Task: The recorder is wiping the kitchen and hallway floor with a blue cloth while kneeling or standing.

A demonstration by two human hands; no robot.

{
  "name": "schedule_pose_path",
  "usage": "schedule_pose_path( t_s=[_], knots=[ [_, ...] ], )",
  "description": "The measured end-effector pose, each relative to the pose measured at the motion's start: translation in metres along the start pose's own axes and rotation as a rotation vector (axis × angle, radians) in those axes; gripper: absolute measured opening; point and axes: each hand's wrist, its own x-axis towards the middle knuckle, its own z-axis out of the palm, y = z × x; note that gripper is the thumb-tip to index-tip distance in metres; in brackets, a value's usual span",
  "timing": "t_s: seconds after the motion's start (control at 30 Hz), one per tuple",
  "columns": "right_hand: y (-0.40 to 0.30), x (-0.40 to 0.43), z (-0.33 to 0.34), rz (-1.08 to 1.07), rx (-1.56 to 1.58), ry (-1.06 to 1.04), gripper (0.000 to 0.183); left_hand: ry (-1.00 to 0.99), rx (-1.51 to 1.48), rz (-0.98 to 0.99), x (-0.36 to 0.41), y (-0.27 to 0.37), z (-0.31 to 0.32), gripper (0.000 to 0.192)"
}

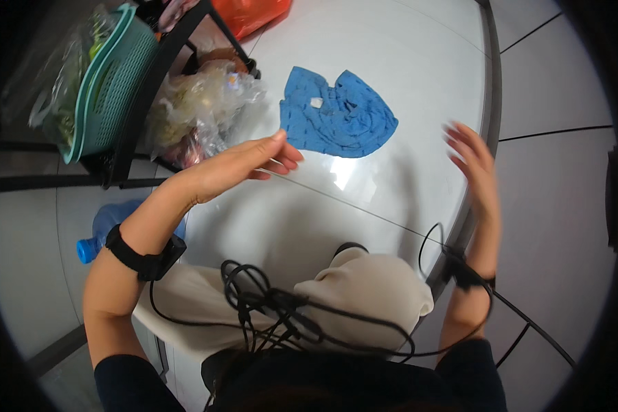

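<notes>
A blue cloth garment with dark marks and a small white patch (340, 121) lies crumpled on the glossy white tiled floor (422, 41). Near its lower left edge, as seen from above, is my left hand (257, 157), fingers loosely bent and apart, holding nothing. My right hand (471, 162) is raised at the right, over the floor's dark border strip, blurred, its fingers apart and nothing in them. Each forearm wears a black strap, and black cables (273, 304) run from the straps and lie bundled over my lap.
At the left, a black metal rack (149, 92) holds a teal perforated basket (116, 87) with greens in plastic. Clear plastic bags (206, 108) of produce are beside it. A red plastic bag (252, 15) is at the top. Behind my left forearm lies a large blue water bottle (110, 219).
</notes>
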Motion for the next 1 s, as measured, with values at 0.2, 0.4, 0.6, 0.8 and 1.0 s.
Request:
schedule_pose_path(
  t_s=[0.2, 0.4, 0.6, 0.8, 1.0],
  knots=[
    [0.110, 0.105, 0.162, -0.357, -0.922, -0.244, 0.079, 0.127, 0.261, -0.119, 0.053, -0.057, 0.001, 0.053],
    [0.173, 0.129, 0.214, -0.506, -0.911, -0.157, 0.075, 0.148, 0.912, -0.335, 0.083, -0.147, 0.017, 0.081],
    [0.177, 0.181, 0.182, -0.447, -0.925, 0.052, 0.064, 0.064, 0.958, -0.515, 0.099, -0.186, 0.033, 0.098],
    [0.217, 0.163, 0.040, -0.065, -1.126, 0.401, 0.065, 0.075, 1.022, -0.641, 0.117, -0.190, 0.035, 0.115],
    [0.259, 0.040, -0.044, 0.239, -1.054, 0.567, 0.067, 0.059, 1.137, -0.567, 0.128, -0.210, 0.045, 0.135]
  ],
)
